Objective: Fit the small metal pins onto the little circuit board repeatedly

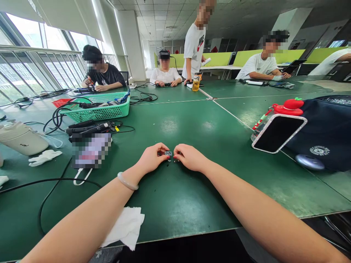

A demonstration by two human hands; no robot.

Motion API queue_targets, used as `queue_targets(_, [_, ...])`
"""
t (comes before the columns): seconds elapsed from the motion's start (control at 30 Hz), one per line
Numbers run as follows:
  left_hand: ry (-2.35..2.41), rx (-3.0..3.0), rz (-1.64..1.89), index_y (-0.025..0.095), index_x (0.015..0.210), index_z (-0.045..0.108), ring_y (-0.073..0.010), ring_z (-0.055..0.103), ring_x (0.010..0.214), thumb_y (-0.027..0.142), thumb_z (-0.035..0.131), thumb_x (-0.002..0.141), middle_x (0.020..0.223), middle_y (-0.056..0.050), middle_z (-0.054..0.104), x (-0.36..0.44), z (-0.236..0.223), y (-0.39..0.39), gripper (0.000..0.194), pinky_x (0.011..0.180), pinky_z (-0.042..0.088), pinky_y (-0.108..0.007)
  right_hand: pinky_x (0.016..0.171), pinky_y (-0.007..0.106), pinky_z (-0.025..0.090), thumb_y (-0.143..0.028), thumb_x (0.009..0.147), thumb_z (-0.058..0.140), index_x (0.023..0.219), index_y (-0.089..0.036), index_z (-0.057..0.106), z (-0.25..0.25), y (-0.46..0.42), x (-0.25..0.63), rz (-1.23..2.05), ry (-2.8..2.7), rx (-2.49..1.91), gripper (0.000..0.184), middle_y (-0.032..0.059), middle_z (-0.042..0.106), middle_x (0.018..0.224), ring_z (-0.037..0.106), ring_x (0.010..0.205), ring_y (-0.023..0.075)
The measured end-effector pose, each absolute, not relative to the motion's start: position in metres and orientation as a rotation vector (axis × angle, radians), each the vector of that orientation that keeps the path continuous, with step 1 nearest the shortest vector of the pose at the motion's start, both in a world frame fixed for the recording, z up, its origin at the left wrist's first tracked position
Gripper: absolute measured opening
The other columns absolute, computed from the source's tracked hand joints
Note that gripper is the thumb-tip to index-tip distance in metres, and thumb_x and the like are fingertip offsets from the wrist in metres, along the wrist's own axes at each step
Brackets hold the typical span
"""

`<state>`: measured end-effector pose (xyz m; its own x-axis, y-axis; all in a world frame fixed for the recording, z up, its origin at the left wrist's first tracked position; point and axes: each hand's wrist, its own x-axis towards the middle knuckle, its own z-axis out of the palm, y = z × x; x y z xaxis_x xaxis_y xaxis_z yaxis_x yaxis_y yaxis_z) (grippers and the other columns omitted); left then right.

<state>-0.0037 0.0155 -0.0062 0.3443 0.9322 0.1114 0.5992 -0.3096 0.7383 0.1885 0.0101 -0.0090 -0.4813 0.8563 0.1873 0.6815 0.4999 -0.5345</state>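
Both of my hands meet over the middle of the green table (175,197), a narrow gap between them. My left hand (153,157), with a pale bangle (127,182) on its wrist, pinches a small circuit board (168,153) between thumb and fingertips. Close on its right, my right hand (189,157) has its fingers closed over a tiny part (176,160) low at the tabletop; the fingers mostly hide it, so its kind does not show. A few dark specks lie on the table just below the fingertips.
Left stand a green basket (101,111) of cables, black devices (91,128), a phone-like slab (91,151) and loose cables. A tissue (127,224) lies under my left forearm. Right are a propped phone (278,133), a red-lidded bottle (287,107) and a dark bag (326,128). Several people are across the table.
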Motion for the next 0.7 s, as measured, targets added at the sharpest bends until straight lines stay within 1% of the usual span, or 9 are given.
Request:
queue_targets(0.13, [1.310, 2.018, 0.739, 0.020, 0.088, 0.062, -0.0146, 0.061, 0.073, 0.028, 0.068, 0.070, 0.083, -0.001, 0.067, -0.0026, -0.0048, 0.0136, 0.020, 0.071, 0.049, -0.029, 0.068, 0.025, 0.036, -0.017, 0.085, 0.053, 0.076, -0.017, 0.053, -0.0090, 0.0069, 0.1852, 0.546, -2.249, -1.237, 0.009, 0.0010, 0.054, 0.079, 0.047, 0.073, 0.0119])
queue_targets(0.33, [1.194, 1.980, 0.781, 0.019, 0.082, 0.061, -0.0147, 0.061, 0.075, 0.030, 0.071, 0.067, 0.080, 0.000, 0.067, -0.0011, -0.0050, 0.0123, 0.021, 0.074, 0.049, -0.029, 0.066, 0.025, 0.035, -0.021, 0.086, 0.053, 0.077, -0.018, 0.055, -0.0089, 0.0018, 0.1811, 0.490, -2.206, -1.205, 0.010, 0.0008, 0.053, 0.080, 0.046, 0.070, 0.0113])
queue_targets(0.7, [1.135, 1.910, 0.831, 0.017, 0.082, 0.060, -0.0147, 0.061, 0.073, 0.030, 0.072, 0.066, 0.080, -0.002, 0.067, -0.0023, -0.0081, 0.0151, 0.023, 0.073, 0.050, -0.031, 0.067, 0.023, 0.036, -0.021, 0.086, 0.055, 0.076, -0.018, 0.056, -0.0090, 0.0016, 0.1825, 0.473, -2.152, -1.168, 0.011, 0.0001, 0.055, 0.081, 0.047, 0.070, 0.0099])
